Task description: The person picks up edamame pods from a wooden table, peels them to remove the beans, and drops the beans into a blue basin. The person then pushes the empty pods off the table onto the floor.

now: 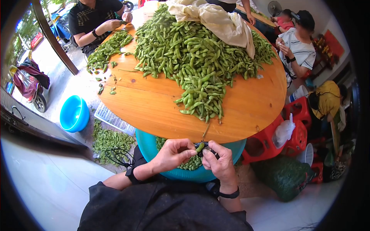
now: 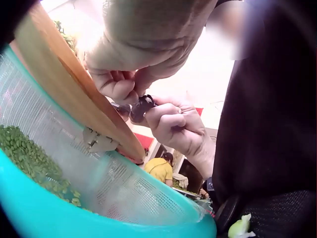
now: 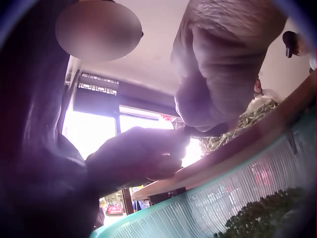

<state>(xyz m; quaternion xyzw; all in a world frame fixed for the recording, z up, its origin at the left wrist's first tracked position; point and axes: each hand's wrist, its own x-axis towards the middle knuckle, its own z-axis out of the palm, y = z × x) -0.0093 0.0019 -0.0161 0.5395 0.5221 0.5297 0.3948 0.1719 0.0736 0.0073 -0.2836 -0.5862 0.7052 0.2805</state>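
My left hand (image 1: 173,154) pinches a green soybean pod (image 1: 199,147) between thumb and fingers, just off the near edge of the wooden table (image 1: 246,111). Meeting it from the other side, my right hand (image 1: 220,163) grips a small black tool (image 2: 141,108) with curled fingers, right at the pod. The tool's exact kind I cannot tell. Below both hands stands a teal basket (image 1: 143,148) with shelled green beans (image 2: 29,153) in it. A large heap of pods (image 1: 196,57) covers much of the tabletop and tapers towards me.
A cream cloth (image 1: 216,23) drapes over the heap. Across the table a person in black (image 1: 86,23) handles pods; another person in white (image 1: 304,48) sits at the right. A blue basin (image 1: 74,113) and empty pods (image 1: 110,142) lie on the floor left, red stools (image 1: 266,134) right.
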